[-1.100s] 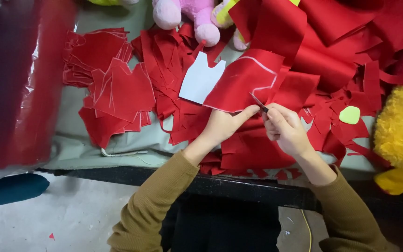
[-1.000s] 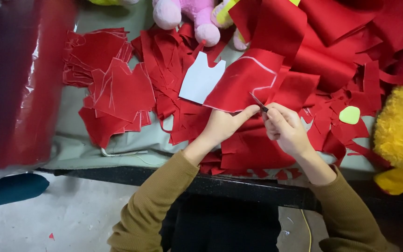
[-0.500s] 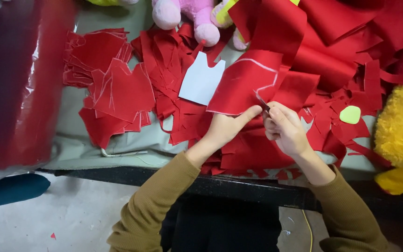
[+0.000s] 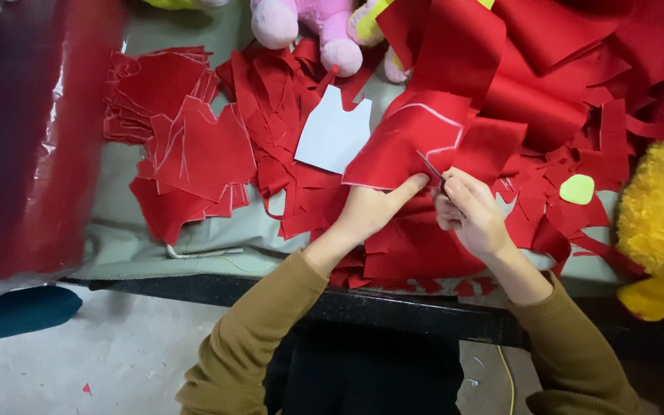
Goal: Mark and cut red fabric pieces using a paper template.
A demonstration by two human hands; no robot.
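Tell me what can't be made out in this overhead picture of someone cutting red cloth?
- Scissors: only thin blades show; the right hand hides the handles.
- Pink plush toy: cut off by the top edge.
- Yellow plush toy: cut off by the right edge.
- Left hand: its fingers are hidden under the red fabric piece.

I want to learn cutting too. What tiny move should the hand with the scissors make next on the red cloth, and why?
Probably one more short snip forward along the white line. The scissors in the right hand sit at the edge of the red cloth, the left hand pinches it just beside the blades, and most of the drawn line looks uncut.
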